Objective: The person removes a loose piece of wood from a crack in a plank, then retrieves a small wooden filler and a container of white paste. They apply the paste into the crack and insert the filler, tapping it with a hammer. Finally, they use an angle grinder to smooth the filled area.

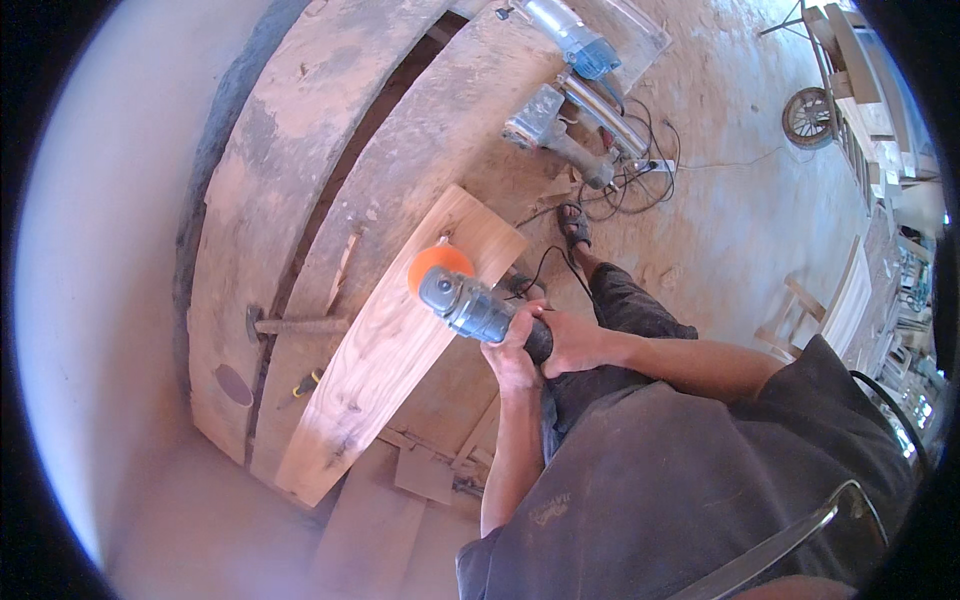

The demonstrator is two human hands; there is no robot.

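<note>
An angle grinder (468, 308) with a blue-grey head and an orange disc (440, 265) is held in both of my hands. My left hand (515, 352) is wrapped round its body, and my right hand (575, 340) closes round the dark rear end. The disc lies over the upper part of a pale, grained wooden plank (375, 350); whether it touches the wood I cannot tell. The plank slants across a wide, dusty plank bench. Beside it on the left rest a hammer (300, 326), a yellow-and-black screwdriver (307, 383) and a brownish round disc (233, 386).
A nail gun (560, 137) and a blue-and-silver power tool (570, 40) lie at the bench's far end. Tangled black cable (640, 190) trails over the floor by my sandalled foot (574, 225). Board offcuts (425, 472) are nearby. A spoked wheel (808, 118) stands far right.
</note>
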